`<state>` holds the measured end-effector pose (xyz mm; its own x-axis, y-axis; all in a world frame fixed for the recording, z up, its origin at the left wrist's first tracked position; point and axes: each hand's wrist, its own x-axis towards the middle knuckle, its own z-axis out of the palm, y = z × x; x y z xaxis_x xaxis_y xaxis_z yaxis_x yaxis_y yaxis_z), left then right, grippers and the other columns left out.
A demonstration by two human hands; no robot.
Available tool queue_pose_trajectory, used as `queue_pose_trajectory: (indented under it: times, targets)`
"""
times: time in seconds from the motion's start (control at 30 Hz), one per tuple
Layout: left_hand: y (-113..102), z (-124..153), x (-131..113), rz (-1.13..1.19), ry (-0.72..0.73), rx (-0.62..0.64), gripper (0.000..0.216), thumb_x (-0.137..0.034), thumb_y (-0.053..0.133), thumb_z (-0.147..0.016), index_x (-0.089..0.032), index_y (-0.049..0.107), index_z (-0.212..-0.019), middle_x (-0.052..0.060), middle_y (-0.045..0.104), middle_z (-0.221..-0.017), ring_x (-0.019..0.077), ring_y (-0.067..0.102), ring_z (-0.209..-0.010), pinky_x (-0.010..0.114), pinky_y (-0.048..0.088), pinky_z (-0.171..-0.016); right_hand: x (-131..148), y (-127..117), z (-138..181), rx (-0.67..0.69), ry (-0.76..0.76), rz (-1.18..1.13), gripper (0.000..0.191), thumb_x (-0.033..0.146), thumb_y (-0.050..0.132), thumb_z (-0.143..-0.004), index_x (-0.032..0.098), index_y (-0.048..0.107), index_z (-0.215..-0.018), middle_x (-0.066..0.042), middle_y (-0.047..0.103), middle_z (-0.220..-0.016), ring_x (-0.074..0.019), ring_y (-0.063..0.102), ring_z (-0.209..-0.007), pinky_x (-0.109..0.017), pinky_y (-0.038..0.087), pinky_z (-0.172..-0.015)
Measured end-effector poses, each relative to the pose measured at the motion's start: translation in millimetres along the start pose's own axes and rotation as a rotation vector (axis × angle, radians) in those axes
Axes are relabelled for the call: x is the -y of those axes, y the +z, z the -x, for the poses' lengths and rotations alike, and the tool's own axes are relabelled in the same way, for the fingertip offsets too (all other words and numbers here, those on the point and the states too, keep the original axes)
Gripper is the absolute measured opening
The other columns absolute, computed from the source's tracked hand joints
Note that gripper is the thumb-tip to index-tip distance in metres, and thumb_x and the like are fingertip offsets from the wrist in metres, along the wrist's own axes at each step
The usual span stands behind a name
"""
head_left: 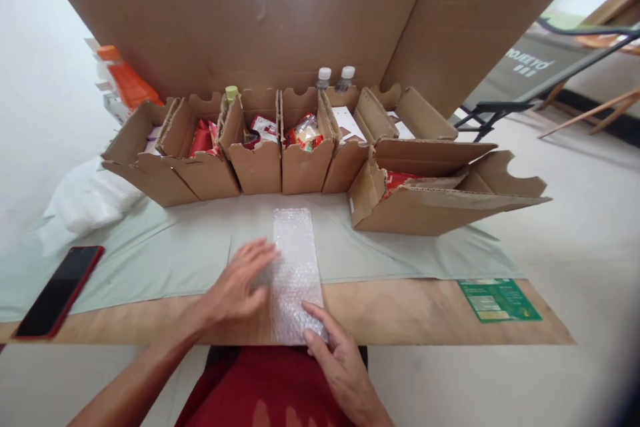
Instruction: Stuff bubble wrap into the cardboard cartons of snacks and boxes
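A long strip of clear bubble wrap [295,253] lies across the pale green cloth and the wooden table edge, its long side running away from me. My left hand [243,280] is just left of the strip, fingers stretched out and apart, holding nothing; it is slightly blurred. At the strip's near right corner, my right hand [335,353] has its thumb and index finger on the bubble wrap. Its other fingers are partly hidden.
Several open cardboard bins [257,167] with packets stand in a row behind, before a tall cardboard panel [250,13]. Another bin [425,210] lies lengthwise at right. A phone [60,290] rests at left, a white plastic bag [90,197] behind it. A green packet [500,300] is at right.
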<state>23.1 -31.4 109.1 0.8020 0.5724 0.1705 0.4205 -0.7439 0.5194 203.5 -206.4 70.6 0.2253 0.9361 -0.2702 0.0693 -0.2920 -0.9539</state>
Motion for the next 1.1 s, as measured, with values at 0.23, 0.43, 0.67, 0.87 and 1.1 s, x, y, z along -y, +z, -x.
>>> queue_pose_trajectory:
  times: [0.23, 0.43, 0.67, 0.87, 1.1]
  targets:
    - [37, 49, -41, 0.091, -0.049, -0.168, 0.038, -0.011, 0.053, -0.09, -0.019, 0.063, -0.126, 0.01, 0.075, -0.105, 0.0252, 0.068, -0.101, 0.044, 0.057, -0.09, 9, -6, -10, 0.116, 0.052, -0.223, 0.061, 0.065, 0.049, -0.098, 0.018, 0.057, -0.137, -0.007, 0.073, -0.089, -0.0184, 0.068, -0.075, -0.029, 0.054, -0.065]
    - [48, 22, -19, 0.09, -0.285, -0.195, 0.037, -0.014, 0.056, -0.089, -0.018, 0.063, -0.126, 0.002, 0.074, -0.083, 0.0177, 0.069, -0.074, 0.03, 0.058, -0.073, 8, -20, -1, -0.235, -0.307, 0.106, 0.033, 0.033, 0.055, -0.102, 0.025, 0.06, -0.133, -0.001, 0.071, -0.084, -0.0138, 0.067, -0.068, -0.025, 0.056, -0.066]
    - [57, 1, -11, 0.005, -0.21, -0.154, 0.046, -0.01, 0.059, -0.084, -0.019, 0.063, -0.129, 0.003, 0.073, -0.081, 0.0227, 0.068, -0.075, 0.037, 0.057, -0.075, 18, -16, -28, -0.229, -0.831, 0.885, 0.039, 0.004, 0.051, -0.089, 0.021, 0.065, -0.122, -0.01, 0.071, -0.126, -0.0266, 0.062, -0.118, -0.042, 0.051, -0.094]
    - [51, 15, -21, -0.08, -0.193, -0.274, 0.034, -0.015, 0.054, -0.092, -0.016, 0.062, -0.125, 0.015, 0.069, -0.109, 0.0299, 0.065, -0.099, 0.047, 0.055, -0.087, 1, -12, -47, -0.144, -0.8, 1.02, 0.039, 0.003, 0.05, -0.089, 0.02, 0.066, -0.12, -0.009, 0.071, -0.127, -0.0269, 0.06, -0.121, -0.043, 0.044, -0.095]
    - [47, 35, -30, 0.033, -0.027, -0.297, 0.035, -0.004, 0.05, -0.091, -0.021, 0.063, -0.12, 0.008, 0.073, -0.1, 0.0243, 0.066, -0.096, 0.041, 0.054, -0.086, 21, -22, -51, -0.008, -0.754, 0.885, 0.033, 0.005, 0.045, -0.097, 0.021, 0.068, -0.114, -0.007, 0.076, -0.103, -0.0214, 0.067, -0.094, -0.038, 0.049, -0.085]
